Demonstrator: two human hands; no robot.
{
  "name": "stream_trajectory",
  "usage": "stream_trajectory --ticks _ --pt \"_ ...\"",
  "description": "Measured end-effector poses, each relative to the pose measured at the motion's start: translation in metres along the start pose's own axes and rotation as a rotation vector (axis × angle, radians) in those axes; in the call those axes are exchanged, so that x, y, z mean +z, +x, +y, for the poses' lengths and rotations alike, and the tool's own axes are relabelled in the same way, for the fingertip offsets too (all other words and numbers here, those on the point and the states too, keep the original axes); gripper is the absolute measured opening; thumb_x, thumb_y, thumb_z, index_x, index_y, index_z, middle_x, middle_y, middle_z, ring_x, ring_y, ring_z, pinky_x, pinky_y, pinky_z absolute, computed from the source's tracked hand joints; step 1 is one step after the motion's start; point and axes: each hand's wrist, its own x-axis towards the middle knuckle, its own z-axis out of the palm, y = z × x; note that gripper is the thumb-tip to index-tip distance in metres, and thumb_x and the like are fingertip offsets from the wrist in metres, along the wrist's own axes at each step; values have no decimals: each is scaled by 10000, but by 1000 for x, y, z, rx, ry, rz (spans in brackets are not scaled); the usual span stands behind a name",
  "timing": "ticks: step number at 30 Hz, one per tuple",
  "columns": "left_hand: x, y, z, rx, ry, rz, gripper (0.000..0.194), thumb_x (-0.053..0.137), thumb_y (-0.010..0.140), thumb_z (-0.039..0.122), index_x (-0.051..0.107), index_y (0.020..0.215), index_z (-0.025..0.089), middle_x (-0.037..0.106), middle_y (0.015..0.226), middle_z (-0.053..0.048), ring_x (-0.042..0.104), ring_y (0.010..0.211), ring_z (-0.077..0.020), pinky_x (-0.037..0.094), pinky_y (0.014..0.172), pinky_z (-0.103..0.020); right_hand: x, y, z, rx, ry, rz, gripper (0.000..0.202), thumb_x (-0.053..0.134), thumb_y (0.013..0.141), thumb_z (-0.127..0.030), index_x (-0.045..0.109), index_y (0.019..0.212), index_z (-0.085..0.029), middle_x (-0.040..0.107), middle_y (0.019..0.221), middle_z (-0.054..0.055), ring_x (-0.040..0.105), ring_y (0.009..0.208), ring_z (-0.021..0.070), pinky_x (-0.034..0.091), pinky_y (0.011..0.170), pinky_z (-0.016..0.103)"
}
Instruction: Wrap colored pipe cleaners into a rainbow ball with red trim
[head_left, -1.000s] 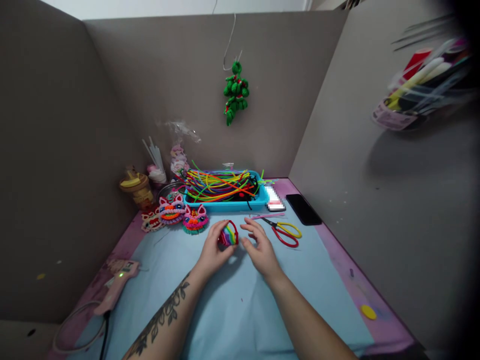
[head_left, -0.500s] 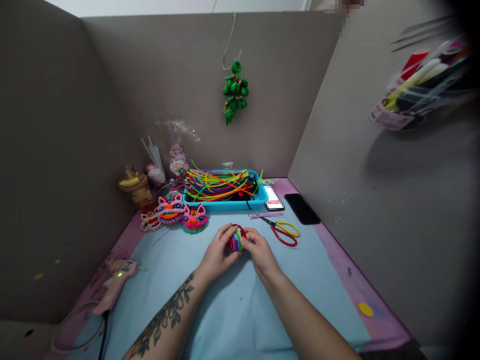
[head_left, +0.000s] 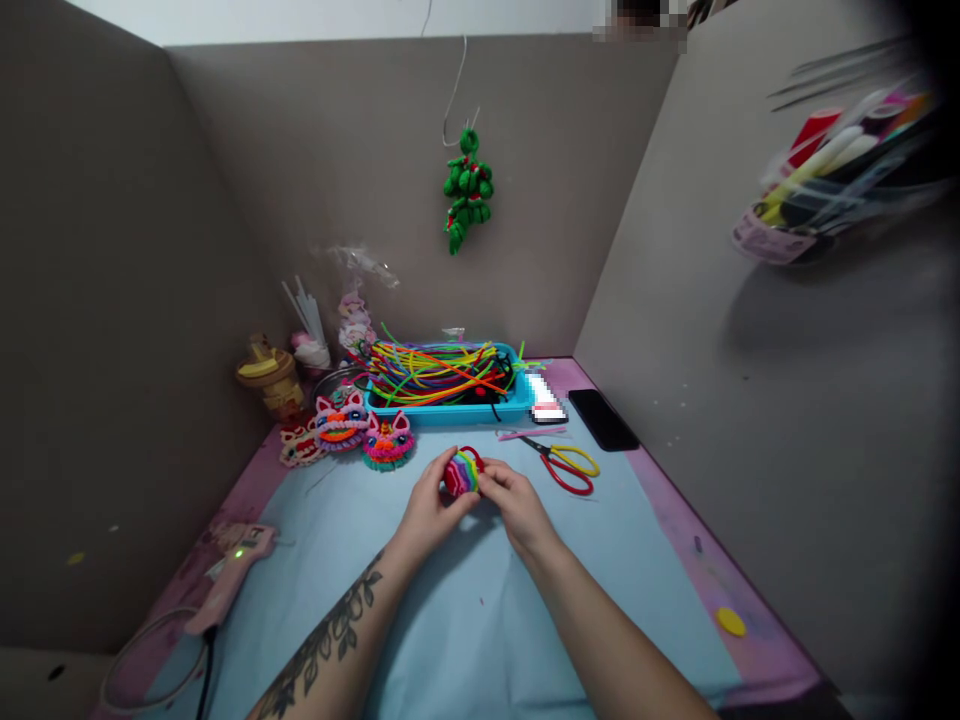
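Between my hands is a small rounded craft piece in rainbow stripes (head_left: 462,474), with a red strip curving over its top right. My left hand (head_left: 433,505) is closed around its left side, thumb below and fingers above. On the other side, my right hand (head_left: 514,497) pinches at the right edge near the red strip; its fingertips partly hide what they grip. Scissors (head_left: 559,465) with one yellow and one red handle lie to the right of my right hand. A pink stem (head_left: 531,433) lies just behind them.
A blue tray (head_left: 450,412) of colourful fuzzy stems stands at the back. Several animal-face crafts (head_left: 388,441) sit left of it. A pink glue gun (head_left: 234,578) with a lit green light lies at left. A black phone (head_left: 602,420) rests at right, and a yellow disc (head_left: 730,621) lies nearer.
The rainbow piece has turned in my hands and shifted slightly left, so more of its striped side shows. My left fingers have moved off its top toward the left side.
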Motion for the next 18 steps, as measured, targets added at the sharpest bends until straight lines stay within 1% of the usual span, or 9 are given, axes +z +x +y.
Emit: stream_trajectory --ticks 4,9,13,16,18 --pt "1 -1 3 22 28 -8 642 682 748 343 439 1329 218 532 1288 -121 544 1145 -259 474 939 -407 1 -1 -2 -22 -35 34 261 684 689 -385 593 576 -168 578 966 69 548 955 223 394 914 346" --pt "1 -2 9 72 65 -18 630 684 742 324 458 1321 225 533 1291 -118 523 1171 -261 454 959 -404 1 -2 -5 -41 -112 43 219 645 700 -317 556 558 -177 532 901 41 523 875 192 392 837 302" --pt "0 -1 11 74 57 -7 623 686 740 323 466 1314 225 542 1275 -115 530 1158 -257 461 945 -394 0 -2 -7 -13 -78 36 206 670 674 -315 576 552 -177 541 934 50 525 908 206 379 871 318" --pt "0 -1 9 41 18 4 613 672 754 332 457 1316 218 540 1275 -119 548 1132 -250 474 923 -382 0 -1 -7 17 -11 13 182 688 668 -341 637 607 -178 556 1023 72 520 993 231 356 927 337" --pt "0 -1 9 44 17 0 608 667 758 323 453 1317 223 536 1279 -117 548 1132 -246 471 928 -385 0 -1 -7 14 9 6 184 688 674 -353 656 629 -178 558 1034 77 514 1016 238 346 945 345"
